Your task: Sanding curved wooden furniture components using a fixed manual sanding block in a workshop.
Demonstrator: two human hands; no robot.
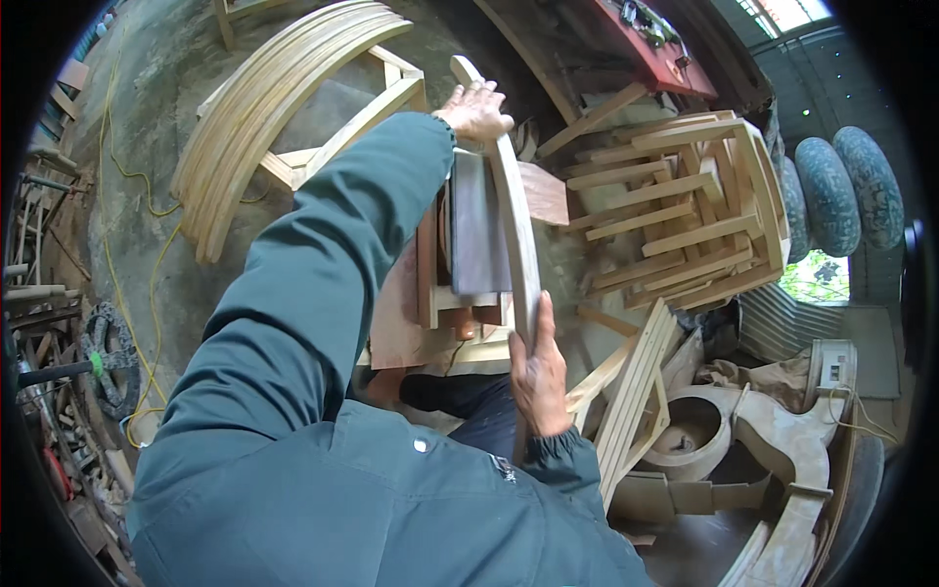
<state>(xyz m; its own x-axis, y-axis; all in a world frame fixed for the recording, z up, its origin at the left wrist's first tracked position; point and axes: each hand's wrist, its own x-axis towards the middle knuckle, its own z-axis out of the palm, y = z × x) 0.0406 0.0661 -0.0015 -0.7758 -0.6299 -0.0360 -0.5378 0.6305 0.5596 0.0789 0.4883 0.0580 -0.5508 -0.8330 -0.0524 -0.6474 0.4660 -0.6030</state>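
Observation:
A long, slightly curved wooden strip (516, 225) runs from the far middle back toward my body. My left hand (473, 111) reaches far forward and grips the strip near its far end, with the fingers bent over it. Nearer my body, my right hand (541, 377) is closed around the strip, its thumb pointing along the wood. Directly left of the strip stands a flat grey surface (476, 225) in a wooden frame, which looks like a sanding belt. The strip lies along its right edge; whether they touch I cannot tell.
Curved wooden strips (293, 108) are stacked on a frame at the far left. More wooden frames (685, 205) are piled at the right. A large machine with a round housing (690, 430) stands near right. A yellow cable (152, 323) trails over the floor at left.

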